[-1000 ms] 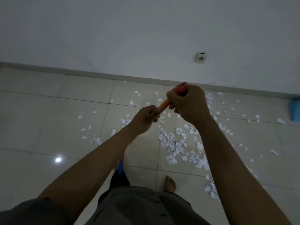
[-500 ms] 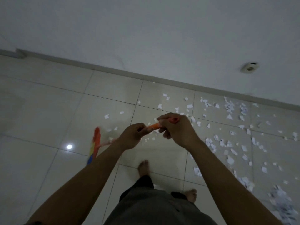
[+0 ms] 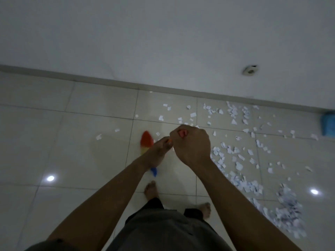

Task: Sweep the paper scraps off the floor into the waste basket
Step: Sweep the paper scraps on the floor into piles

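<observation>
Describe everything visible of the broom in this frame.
The broom has a thin orange handle and a head banded red, yellow and blue, partly hidden behind the left hand. The right hand grips the handle's top end, the left hand just below it. The head hangs low over the tiles, left of the scraps; floor contact is unclear.

A: What sort of place is appearing here?
B: A bare indoor room, likely domestic: glossy pale floor tiles are meeting a white wall at a skirting strip, and bare feet are standing on them.
</observation>
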